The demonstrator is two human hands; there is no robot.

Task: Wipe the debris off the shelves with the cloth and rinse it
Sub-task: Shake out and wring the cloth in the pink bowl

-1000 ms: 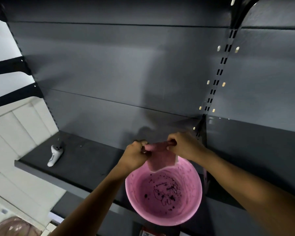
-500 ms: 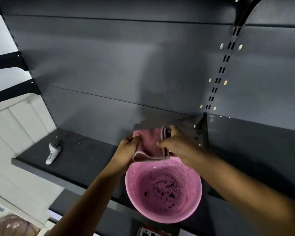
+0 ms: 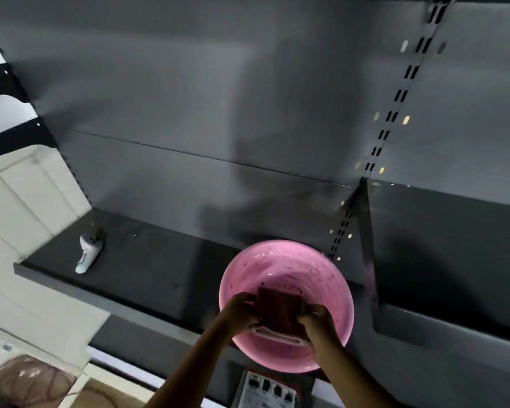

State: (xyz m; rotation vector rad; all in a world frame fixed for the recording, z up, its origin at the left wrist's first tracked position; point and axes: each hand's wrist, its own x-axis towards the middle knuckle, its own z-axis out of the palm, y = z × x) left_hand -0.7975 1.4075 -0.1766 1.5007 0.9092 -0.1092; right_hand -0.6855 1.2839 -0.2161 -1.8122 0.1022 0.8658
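While the pink basin sits on the dark shelf, both hands hold the cloth inside it — left hand and right hand with fingers closed on its two sides; further left of the basin lies a white controller.

Glossy plastic bowl, matt metal shelf.

Dark grey shelf, fixed to a slotted grey back panel. Carried a white handheld controller near its left end and a pink basin toward its right, overhanging the front edge. Few pale specks behind the controller.
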